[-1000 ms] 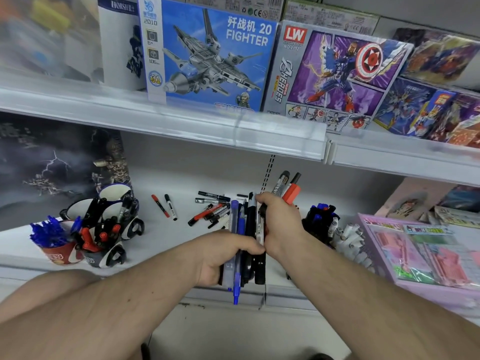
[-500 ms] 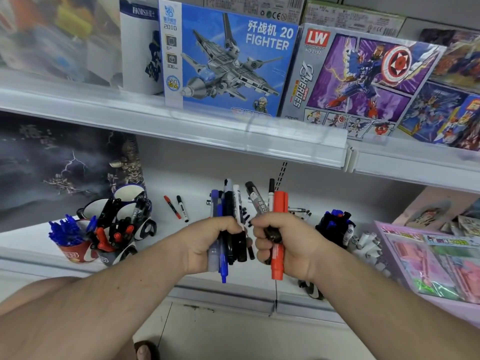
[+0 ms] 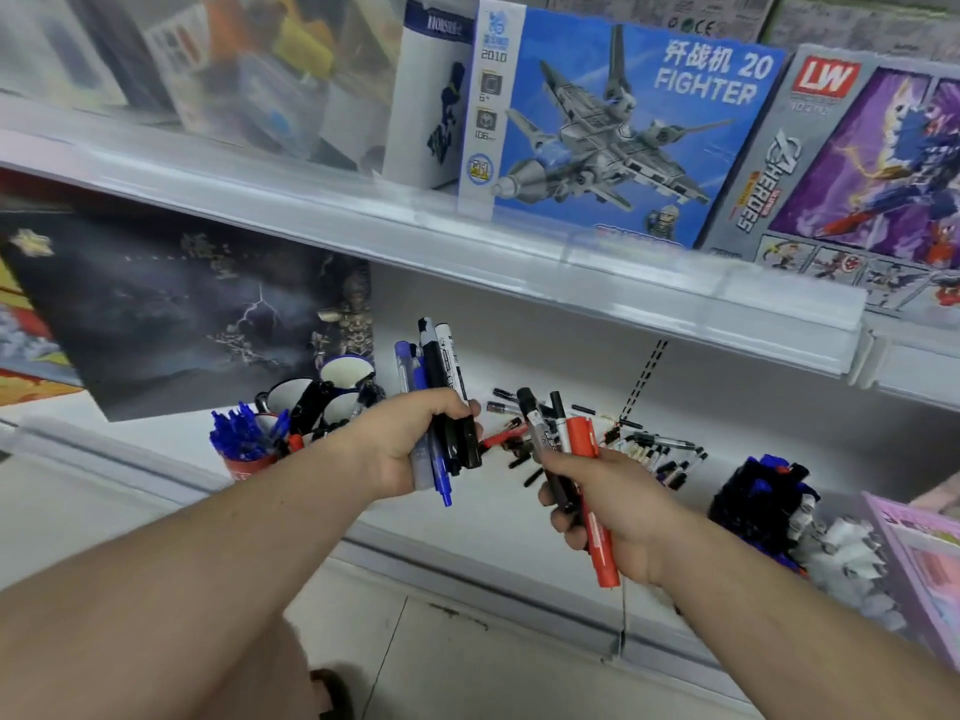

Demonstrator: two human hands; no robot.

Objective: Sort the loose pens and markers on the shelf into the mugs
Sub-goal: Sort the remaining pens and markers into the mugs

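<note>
Now both hands clenched on markers: left hand (image 3: 415, 444) a bundle (image 3: 441, 397), right hand (image 3: 608, 506) three (image 3: 576, 444).

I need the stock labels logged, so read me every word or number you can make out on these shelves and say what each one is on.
"歼战机 20 FIGHTER": blue jet box, top right.
"2010", "6+", "106": white strip on that box's left edge.
"LW": red badge on the purple box.
"HEROES": running up that box's grey side.
"HORSE", blurred: white box.
Print on the markers in either hand and on the red mug: too small to read.
</note>
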